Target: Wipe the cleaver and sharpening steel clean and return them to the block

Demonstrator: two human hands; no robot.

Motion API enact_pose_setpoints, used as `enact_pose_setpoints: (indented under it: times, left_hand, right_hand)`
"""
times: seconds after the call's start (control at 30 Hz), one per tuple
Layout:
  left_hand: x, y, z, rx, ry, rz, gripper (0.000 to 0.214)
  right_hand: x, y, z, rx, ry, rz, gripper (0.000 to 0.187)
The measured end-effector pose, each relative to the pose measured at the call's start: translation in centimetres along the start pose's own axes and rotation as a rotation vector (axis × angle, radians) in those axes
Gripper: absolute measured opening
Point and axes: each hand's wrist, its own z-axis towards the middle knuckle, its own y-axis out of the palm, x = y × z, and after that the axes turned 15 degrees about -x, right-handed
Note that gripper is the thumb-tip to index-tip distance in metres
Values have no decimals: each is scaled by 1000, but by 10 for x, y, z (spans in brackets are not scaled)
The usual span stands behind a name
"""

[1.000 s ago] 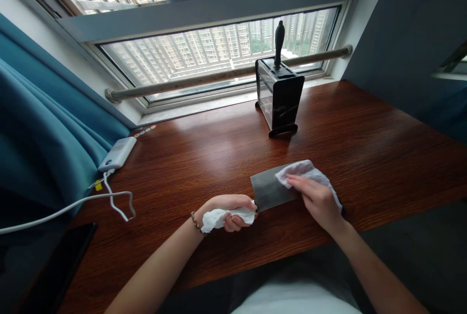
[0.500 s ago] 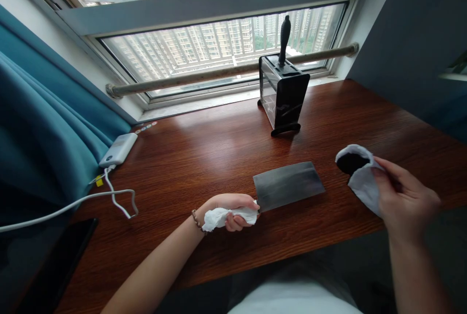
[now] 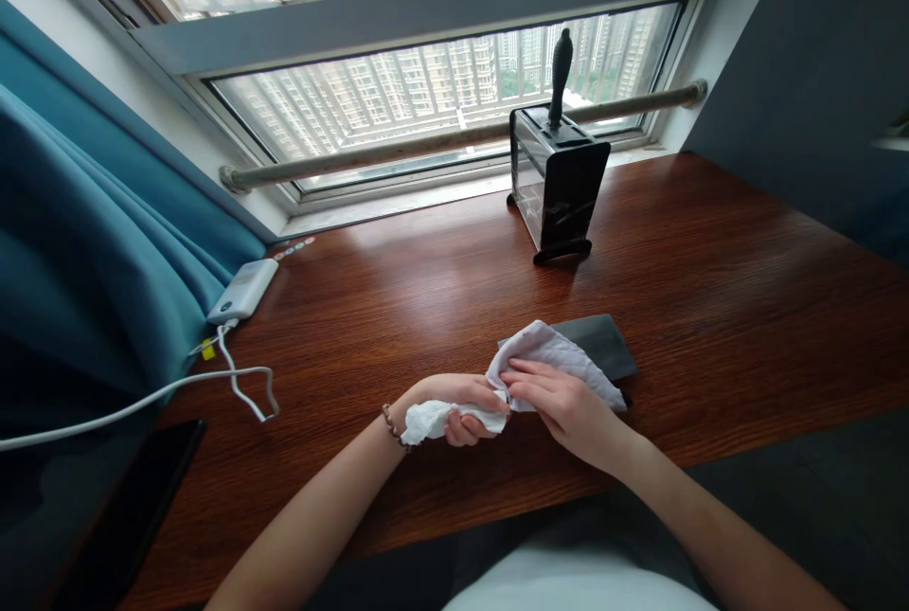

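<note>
Left fingers [image 3: 458,428] curled tight, right fingers [image 3: 534,387] extended, forearms [image 3: 312,507] converging inward

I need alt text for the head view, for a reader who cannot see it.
The right hand rests on a pale cloth over a broad metal blade; the left hand grips white tissue at the blade's left end. Behind, a black knife block stands on the wooden table near a window.
</note>
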Motion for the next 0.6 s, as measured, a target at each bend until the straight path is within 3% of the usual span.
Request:
enact_pose_setpoints:
  times: [0.13,0.33,0.6]
  left_hand:
    - [0,0,1,-12,-20,3,19]
    - [2,4,2,7,1,12,21]
    - [1,11,2,50,52,52,20]
  right_hand:
    - [1,-11,5,-55,-26,8,38]
    - [11,-7,8,12,25,37,40]
    - [50,-15,-23,306,386,-73,34]
